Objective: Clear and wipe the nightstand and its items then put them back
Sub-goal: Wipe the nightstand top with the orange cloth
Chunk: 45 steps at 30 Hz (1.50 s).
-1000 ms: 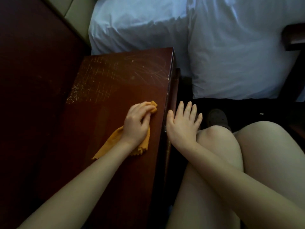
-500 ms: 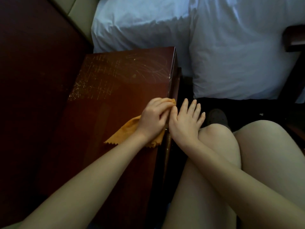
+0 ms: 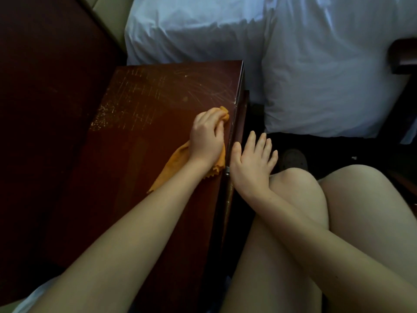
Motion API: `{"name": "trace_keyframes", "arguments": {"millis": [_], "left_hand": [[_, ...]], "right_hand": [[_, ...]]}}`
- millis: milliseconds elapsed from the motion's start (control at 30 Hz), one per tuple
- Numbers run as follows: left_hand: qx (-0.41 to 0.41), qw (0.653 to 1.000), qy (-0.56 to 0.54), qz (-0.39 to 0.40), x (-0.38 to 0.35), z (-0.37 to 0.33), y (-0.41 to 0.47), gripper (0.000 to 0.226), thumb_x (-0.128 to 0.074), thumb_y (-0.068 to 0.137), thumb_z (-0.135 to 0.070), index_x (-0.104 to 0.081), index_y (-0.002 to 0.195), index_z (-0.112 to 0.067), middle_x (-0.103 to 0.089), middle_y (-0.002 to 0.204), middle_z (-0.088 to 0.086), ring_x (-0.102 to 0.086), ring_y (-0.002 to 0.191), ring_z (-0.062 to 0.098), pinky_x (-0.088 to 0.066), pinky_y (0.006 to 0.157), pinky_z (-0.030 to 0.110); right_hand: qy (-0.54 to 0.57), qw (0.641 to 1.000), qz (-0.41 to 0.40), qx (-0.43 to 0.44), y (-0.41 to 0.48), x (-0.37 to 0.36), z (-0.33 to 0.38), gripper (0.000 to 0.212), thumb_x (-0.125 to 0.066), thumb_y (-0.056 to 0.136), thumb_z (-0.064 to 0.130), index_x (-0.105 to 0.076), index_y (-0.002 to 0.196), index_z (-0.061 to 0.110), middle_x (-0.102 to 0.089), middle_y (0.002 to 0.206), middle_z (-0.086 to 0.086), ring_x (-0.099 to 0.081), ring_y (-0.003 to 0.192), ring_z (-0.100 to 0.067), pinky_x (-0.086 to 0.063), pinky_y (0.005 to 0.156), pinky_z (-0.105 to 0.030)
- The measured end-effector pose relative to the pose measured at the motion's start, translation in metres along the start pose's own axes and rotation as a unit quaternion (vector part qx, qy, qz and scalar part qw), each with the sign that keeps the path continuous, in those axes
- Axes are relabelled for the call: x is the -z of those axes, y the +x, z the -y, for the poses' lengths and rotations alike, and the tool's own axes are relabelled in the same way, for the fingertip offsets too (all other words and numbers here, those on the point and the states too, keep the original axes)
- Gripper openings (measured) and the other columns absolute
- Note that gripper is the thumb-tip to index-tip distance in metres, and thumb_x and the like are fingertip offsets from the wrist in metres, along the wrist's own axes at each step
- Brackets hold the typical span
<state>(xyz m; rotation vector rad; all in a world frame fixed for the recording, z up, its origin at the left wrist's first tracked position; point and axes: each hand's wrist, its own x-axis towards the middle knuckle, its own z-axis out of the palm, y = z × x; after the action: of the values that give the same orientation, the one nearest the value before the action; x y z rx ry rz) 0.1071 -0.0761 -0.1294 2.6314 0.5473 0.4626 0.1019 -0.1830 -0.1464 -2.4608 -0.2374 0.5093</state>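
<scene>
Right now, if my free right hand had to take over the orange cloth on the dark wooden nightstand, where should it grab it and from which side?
Probably the flat tail of the orange cloth trailing toward you from under the left hand, which covers the bunched far end. Bring the right hand over the edge of the nightstand from the near side and pinch it.

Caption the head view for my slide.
Left hand grips an orange cloth on the scratched nightstand; right hand lies open beside its edge.

Dim light, white bedding (image 3: pixel 316 75), dark wooden wall panel (image 3: pixel 45 109), beige headboard (image 3: pixel 108 16).
</scene>
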Motion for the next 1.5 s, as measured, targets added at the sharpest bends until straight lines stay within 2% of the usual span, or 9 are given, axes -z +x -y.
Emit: {"name": "trace_keyframes", "arguments": {"millis": [167,267,433,600,800,900,1133,1333,1500], "left_hand": [[-0.117,0.987,-0.040,0.099,0.024,0.014,-0.028,0.025,-0.056,0.086,-0.003,-0.068,0.108,-0.007,-0.064,0.114,0.007,-0.054,0.111,0.022,-0.034,0.098,0.021],[-0.124,0.986,-0.036,0.104,0.042,0.037,-0.046,0.024,-0.058,0.085,-0.002,-0.068,0.106,-0.007,-0.065,0.114,0.008,-0.055,0.110,0.022,-0.034,0.099,0.022],[-0.014,1.000,0.004,0.024,0.071,0.087,-0.068,0.023,-0.058,0.087,-0.004,-0.068,0.107,-0.008,-0.065,0.112,0.006,-0.056,0.110,0.022,-0.038,0.097,0.024],[0.115,0.991,0.052,-0.053,0.091,0.129,-0.076,0.026,-0.049,0.092,-0.010,-0.064,0.113,-0.011,-0.062,0.117,0.001,-0.049,0.115,0.018,-0.026,0.093,0.012],[0.186,0.975,0.064,-0.100,0.103,0.162,-0.054,0.028,-0.044,0.094,-0.010,-0.062,0.116,-0.010,-0.060,0.121,0.001,-0.047,0.115,0.020,-0.026,0.092,0.014],[0.210,0.969,0.055,-0.120,0.097,0.163,-0.040,0.029,-0.044,0.094,-0.010,-0.061,0.117,-0.011,-0.059,0.122,0.000,-0.046,0.117,0.017,-0.021,0.089,0.008],[0.169,0.979,0.035,-0.105,0.082,0.150,-0.016,0.028,-0.046,0.093,-0.010,-0.063,0.115,-0.013,-0.060,0.120,0.001,-0.047,0.116,0.017,-0.024,0.089,0.009],[0.013,1.000,0.019,-0.017,0.084,0.143,-0.037,0.024,-0.052,0.089,-0.008,-0.067,0.108,-0.010,-0.065,0.111,0.004,-0.053,0.108,0.019,-0.031,0.092,0.015],[0.071,0.996,0.036,-0.044,0.095,0.155,-0.042,0.024,-0.051,0.091,-0.007,-0.066,0.109,-0.009,-0.064,0.113,0.004,-0.052,0.110,0.018,-0.030,0.092,0.013]], "right_hand": [[0.007,0.998,-0.019,0.057,-0.004,-0.004,0.009,0.058,-0.027,0.099,0.038,-0.010,0.149,0.014,-0.005,0.156,-0.011,0.001,0.143,-0.025,0.008,0.112,-0.041],[-0.016,0.994,-0.023,0.102,-0.009,-0.010,0.012,0.059,-0.029,0.098,0.037,-0.011,0.149,0.015,-0.005,0.156,-0.011,0.001,0.143,-0.025,0.009,0.111,-0.039],[-0.040,0.987,-0.014,0.156,-0.017,-0.021,0.018,0.060,-0.032,0.097,0.038,-0.013,0.149,0.016,-0.001,0.156,-0.013,0.006,0.143,-0.024,0.014,0.110,-0.036],[-0.055,0.993,-0.001,0.102,-0.023,-0.036,0.044,0.066,-0.033,0.094,0.044,-0.008,0.149,0.018,0.011,0.153,-0.022,0.012,0.141,-0.033,0.010,0.111,-0.047],[-0.133,0.987,-0.028,0.089,-0.023,-0.046,0.055,0.073,-0.034,0.090,0.053,-0.009,0.149,0.018,0.007,0.154,-0.023,0.000,0.138,-0.046,-0.011,0.110,-0.054],[-0.156,0.984,-0.033,0.079,-0.022,-0.051,0.058,0.074,-0.031,0.089,0.055,-0.007,0.149,0.018,0.005,0.153,-0.024,-0.004,0.137,-0.048,-0.017,0.108,-0.056],[-0.178,0.981,-0.050,0.064,-0.019,-0.058,0.057,0.076,-0.025,0.084,0.057,-0.010,0.148,0.018,0.001,0.153,-0.024,-0.011,0.135,-0.049,-0.028,0.101,-0.056],[-0.177,0.981,-0.044,0.063,-0.019,-0.056,0.056,0.077,-0.020,0.082,0.058,-0.008,0.148,0.020,0.003,0.154,-0.021,-0.009,0.136,-0.047,-0.030,0.101,-0.053],[-0.183,0.981,-0.037,0.058,-0.021,-0.054,0.058,0.077,-0.021,0.083,0.058,-0.006,0.148,0.021,0.004,0.154,-0.021,-0.008,0.136,-0.047,-0.031,0.101,-0.052]]}}
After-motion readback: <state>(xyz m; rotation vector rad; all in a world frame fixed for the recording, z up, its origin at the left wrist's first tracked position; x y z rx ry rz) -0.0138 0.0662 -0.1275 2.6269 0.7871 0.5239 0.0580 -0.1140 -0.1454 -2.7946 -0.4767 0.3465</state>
